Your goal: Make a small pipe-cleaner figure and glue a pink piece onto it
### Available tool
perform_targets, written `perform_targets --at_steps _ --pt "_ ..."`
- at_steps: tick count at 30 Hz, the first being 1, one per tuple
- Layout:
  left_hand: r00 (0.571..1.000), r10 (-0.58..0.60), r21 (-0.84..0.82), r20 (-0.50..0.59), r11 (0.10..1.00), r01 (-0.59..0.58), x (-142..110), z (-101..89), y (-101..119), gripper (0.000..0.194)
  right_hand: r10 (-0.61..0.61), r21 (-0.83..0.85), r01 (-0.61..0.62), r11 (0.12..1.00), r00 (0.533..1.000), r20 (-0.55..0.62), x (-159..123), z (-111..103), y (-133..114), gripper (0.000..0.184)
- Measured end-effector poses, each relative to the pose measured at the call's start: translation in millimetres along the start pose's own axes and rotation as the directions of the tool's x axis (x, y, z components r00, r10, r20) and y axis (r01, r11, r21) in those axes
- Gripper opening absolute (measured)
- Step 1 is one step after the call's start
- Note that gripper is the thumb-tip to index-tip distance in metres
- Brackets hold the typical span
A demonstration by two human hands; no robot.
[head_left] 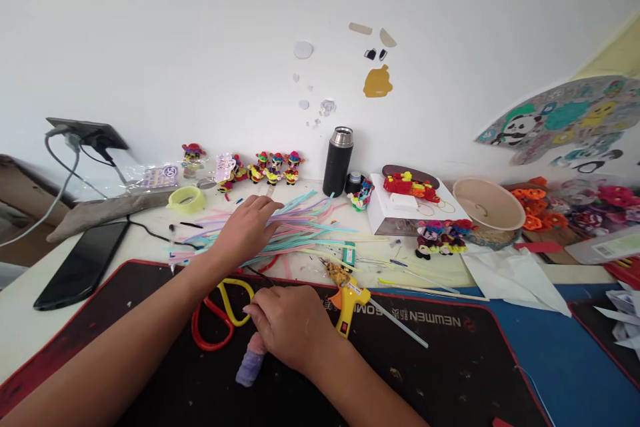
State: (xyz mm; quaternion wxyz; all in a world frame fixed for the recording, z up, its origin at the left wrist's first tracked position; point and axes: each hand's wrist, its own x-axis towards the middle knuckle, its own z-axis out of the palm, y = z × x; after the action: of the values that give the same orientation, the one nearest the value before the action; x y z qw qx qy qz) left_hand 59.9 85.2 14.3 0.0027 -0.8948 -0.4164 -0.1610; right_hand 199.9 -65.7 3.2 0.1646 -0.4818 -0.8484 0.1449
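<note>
My left hand [250, 223] lies palm down over a loose pile of pastel pipe cleaners [310, 230] in blue, pink, purple and yellow. Its thumb is apart from the fingers, with some stems between them; the far fingertips are partly hidden. Nearer to me, my right hand [295, 323] is closed around the upper end of a small fuzzy pink-and-purple piece [251, 363], which seems to be made of wound pipe cleaner. The piece hangs tilted above the black mat, its purple end toward me. Scissors [213, 333] with red and yellow handles lie beside the right hand, blades hidden.
A yellow glue gun [350, 303] with a glue stick lies right of my right hand on the black mat [425, 373]. Behind stand a black thermos [338, 163], small figures [275, 170], a white box [383, 217], and yellow-green tape [186, 200]. A phone [83, 263] lies left.
</note>
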Motion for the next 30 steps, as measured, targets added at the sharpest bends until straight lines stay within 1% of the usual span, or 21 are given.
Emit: perform_targets --at_steps 1,3,5,7,8,10,11,13,16,18,19,21,23,25,28,30 --pt "1.0 0.012 -0.009 0.018 1.0 -0.012 -1.6 0.4 4.4 0.031 -0.004 -0.003 0.004 1.0 1.0 0.009 -0.2 0.9 -0.3 0.025" --pt "0.994 0.056 -0.033 0.098 0.998 -0.053 -3.9 2.5 12.5 0.029 -0.005 -0.014 0.006 1.0 1.0 0.028 -0.8 2.6 -0.9 0.026" --pt "0.978 0.095 -0.033 0.187 0.995 -0.091 -4.8 7.1 17.7 0.036 -0.004 -0.026 0.005 1.0 0.999 0.038 -1.3 4.3 -1.2 0.026" --pt "0.964 0.116 -0.026 0.241 0.993 -0.113 -4.4 12.4 19.5 0.044 -0.01 -0.035 0.012 0.999 0.999 0.033 -1.5 5.6 -1.2 0.026" --pt "0.959 0.117 -0.017 0.256 0.993 -0.117 -3.8 14.3 19.6 0.042 -0.018 -0.039 0.02 0.999 0.999 0.03 -1.6 5.9 -1.2 0.026" --pt "0.956 0.109 0.009 0.273 0.993 -0.116 -2.0 15.0 19.5 0.032 -0.036 -0.049 0.038 0.998 0.999 0.028 -1.6 6.1 -1.4 0.025" --pt "0.956 0.105 0.023 0.275 0.993 -0.115 -1.1 13.5 19.6 0.028 -0.044 -0.052 0.045 0.998 0.999 0.031 -1.6 6.0 -1.6 0.025" --pt "0.956 0.112 0.03 0.269 0.992 -0.125 0.4 7.8 20.3 0.027 -0.048 -0.056 0.05 0.997 0.998 0.039 -1.7 5.6 -2.1 0.024" --pt "0.967 0.144 0.008 0.21 0.989 -0.149 0.9 -2.2 21.8 0.029 -0.044 -0.064 0.047 0.997 0.998 0.055 -1.6 5.5 -2.6 0.023" --pt "0.978 0.133 0.011 0.16 0.991 -0.137 -0.4 -5.3 22.4 0.031 -0.047 -0.075 0.052 0.996 0.996 0.072 -1.3 5.7 -2.8 0.024" --pt "0.98 0.123 0.015 0.156 0.992 -0.127 -1.6 -5.2 22.5 0.031 -0.049 -0.081 0.055 0.995 0.996 0.081 -1.2 5.8 -2.9 0.024" --pt "0.972 0.116 0.015 0.205 0.993 -0.121 -4.9 -2.6 22.5 0.034 -0.05 -0.09 0.059 0.994 0.994 0.096 -1.0 5.6 -3.0 0.024" --pt "0.954 0.127 -0.001 0.272 0.991 -0.131 -8.4 0.6 22.5 0.04 -0.043 -0.095 0.053 0.994 0.994 0.104 -0.8 4.8 -3.2 0.024" --pt "0.954 0.111 -0.008 0.278 0.994 -0.113 -10.3 1.6 22.5 0.042 -0.04 -0.096 0.051 0.994 0.993 0.111 -0.5 3.7 -3.5 0.024" --pt "0.981 0.062 -0.01 0.185 0.998 -0.062 -7.8 -0.9 21.9 0.037 -0.042 -0.096 0.055 0.994 0.991 0.125 -0.3 2.6 -4.2 0.024" --pt "0.99 0.076 -0.014 0.115 0.997 -0.075 -3.7 -1.5 20.6 0.034 -0.042 -0.099 0.055 0.994 0.991 0.13 -0.5 3.1 -4.7 0.024"
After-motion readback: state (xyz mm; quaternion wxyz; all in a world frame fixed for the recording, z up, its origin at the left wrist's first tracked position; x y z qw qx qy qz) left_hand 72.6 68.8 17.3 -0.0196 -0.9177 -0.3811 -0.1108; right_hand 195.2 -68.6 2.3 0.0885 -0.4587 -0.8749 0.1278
